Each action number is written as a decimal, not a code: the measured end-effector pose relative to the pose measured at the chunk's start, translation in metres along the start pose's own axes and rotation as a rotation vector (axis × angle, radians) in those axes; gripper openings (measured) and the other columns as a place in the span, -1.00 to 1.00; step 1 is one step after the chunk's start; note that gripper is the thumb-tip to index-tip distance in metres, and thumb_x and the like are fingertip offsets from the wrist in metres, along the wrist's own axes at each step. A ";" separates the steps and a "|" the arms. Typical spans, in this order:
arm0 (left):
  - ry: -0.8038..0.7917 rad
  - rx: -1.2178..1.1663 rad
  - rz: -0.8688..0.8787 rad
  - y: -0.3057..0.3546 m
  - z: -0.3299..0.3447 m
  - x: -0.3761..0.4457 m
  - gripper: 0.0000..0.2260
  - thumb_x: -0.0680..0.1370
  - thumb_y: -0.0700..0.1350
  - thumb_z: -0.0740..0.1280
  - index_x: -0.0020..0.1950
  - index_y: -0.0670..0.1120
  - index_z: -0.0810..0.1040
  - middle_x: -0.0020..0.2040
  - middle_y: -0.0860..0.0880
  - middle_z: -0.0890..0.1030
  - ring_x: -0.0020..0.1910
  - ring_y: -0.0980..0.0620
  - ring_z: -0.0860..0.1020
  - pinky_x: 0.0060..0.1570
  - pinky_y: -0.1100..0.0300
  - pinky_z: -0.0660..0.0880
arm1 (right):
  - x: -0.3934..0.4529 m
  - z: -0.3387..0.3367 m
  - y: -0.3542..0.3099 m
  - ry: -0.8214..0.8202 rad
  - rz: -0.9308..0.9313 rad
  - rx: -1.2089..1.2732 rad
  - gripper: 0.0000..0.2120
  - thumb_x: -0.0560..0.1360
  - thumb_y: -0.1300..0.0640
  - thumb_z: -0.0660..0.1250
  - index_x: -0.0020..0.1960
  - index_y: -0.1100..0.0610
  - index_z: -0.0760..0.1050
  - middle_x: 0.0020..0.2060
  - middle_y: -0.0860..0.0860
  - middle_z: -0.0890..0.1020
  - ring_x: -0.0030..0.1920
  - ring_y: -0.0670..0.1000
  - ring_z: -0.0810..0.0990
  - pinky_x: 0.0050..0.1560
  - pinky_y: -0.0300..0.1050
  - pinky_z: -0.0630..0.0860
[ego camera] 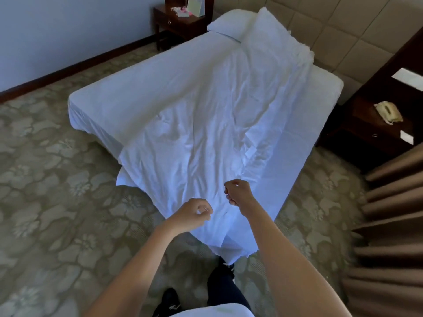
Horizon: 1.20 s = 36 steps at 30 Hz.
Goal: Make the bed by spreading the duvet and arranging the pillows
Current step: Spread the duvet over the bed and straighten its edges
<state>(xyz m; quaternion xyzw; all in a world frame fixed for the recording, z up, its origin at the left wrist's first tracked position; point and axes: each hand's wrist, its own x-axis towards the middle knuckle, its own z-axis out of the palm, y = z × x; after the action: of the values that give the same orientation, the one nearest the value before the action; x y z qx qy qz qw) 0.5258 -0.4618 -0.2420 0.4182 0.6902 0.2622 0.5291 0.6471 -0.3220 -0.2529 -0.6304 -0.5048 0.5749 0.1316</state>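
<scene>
Hotel bedroom: bed [137, 106], padded headboard [332, 30], nightstand phone [389, 112].

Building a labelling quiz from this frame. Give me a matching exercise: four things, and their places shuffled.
Things:
1. white crumpled duvet
2. white pillow
3. beige corded telephone
4. dark wooden nightstand with pink papers

Places:
A. on the dark cabinet right of the bed
B. by the wall, left of the bed's head
C. at the headboard end
D. along the bed, hanging over the foot

Pairs: 1-D, 2-C, 3-A, 4-B

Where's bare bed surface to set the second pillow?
Bare mattress strip left of the duvet, below the pillow; narrower strip right of it, toward the phone nightstand. Foot end is crowded: left hand, right hand.
</scene>
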 end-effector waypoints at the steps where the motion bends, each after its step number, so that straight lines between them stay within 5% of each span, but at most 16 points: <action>1: 0.017 -0.013 -0.012 0.000 0.000 0.004 -0.84 0.61 -0.09 0.24 0.06 -0.10 0.58 0.01 -0.05 0.65 -0.19 0.06 0.62 -0.23 0.30 0.50 | 0.004 0.000 -0.003 -0.033 0.000 -0.015 -0.92 0.51 0.25 0.25 -0.14 0.18 0.50 -0.40 0.06 0.54 -0.48 -0.02 0.42 -0.50 -0.28 0.30; 14: 0.387 -0.253 -0.158 0.110 0.059 0.160 -0.83 0.56 -0.19 0.21 -0.13 -0.15 0.57 -0.22 -0.09 0.67 -0.37 0.00 0.59 -0.39 0.32 0.44 | 0.152 -0.129 -0.056 -0.303 -0.004 -0.190 -0.94 0.53 0.24 0.27 -0.09 0.20 0.51 -0.35 0.07 0.54 -0.44 -0.03 0.40 -0.41 -0.21 0.30; 19: 0.369 -0.180 -0.143 0.192 0.091 0.240 -0.84 0.55 -0.21 0.22 -0.18 -0.14 0.56 -0.26 -0.07 0.65 -0.41 0.02 0.56 -0.39 0.34 0.43 | 0.221 -0.234 -0.072 -0.250 -0.013 -0.183 -0.93 0.52 0.24 0.29 -0.14 0.18 0.50 -0.38 0.09 0.53 -0.47 -0.01 0.40 -0.42 -0.22 0.30; 24: 0.343 0.020 -0.155 0.247 0.113 0.313 -0.84 0.52 -0.13 0.23 -0.19 -0.15 0.54 -0.20 -0.08 0.66 -0.26 -0.09 0.61 -0.13 0.08 0.59 | 0.272 -0.329 -0.085 -0.068 -0.113 -0.352 -0.77 0.45 0.23 0.39 -0.31 0.13 0.39 -0.37 0.06 0.47 -0.37 0.06 0.41 -0.34 -0.13 0.36; 31: 0.284 0.216 -0.173 0.279 0.142 0.379 -0.86 0.49 -0.06 0.20 -0.26 0.03 0.45 -0.09 -0.11 0.64 -0.15 -0.16 0.63 -0.03 -0.03 0.61 | 0.308 -0.415 -0.104 0.024 -0.198 -0.425 -0.61 0.39 0.39 0.21 -0.42 0.07 0.11 -0.48 -0.02 0.16 -0.43 -0.03 0.11 -0.39 -0.15 0.04; 36: 0.223 0.207 -0.190 0.295 0.153 0.423 -0.94 0.47 -0.17 0.30 -0.15 -0.11 0.55 -0.10 -0.15 0.67 -0.16 -0.15 0.65 -0.06 0.00 0.62 | 0.341 -0.439 -0.128 -0.014 -0.229 -0.478 -0.59 0.37 0.40 0.18 -0.42 0.05 0.04 -0.46 -0.01 0.06 -0.41 -0.03 0.02 -0.33 -0.12 -0.03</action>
<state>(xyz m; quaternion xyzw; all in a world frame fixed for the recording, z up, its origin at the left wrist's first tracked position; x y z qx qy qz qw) 0.7212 0.0389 -0.2670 0.3715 0.8044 0.1835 0.4257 0.9035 0.1872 -0.2252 -0.5785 -0.6951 0.4249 0.0397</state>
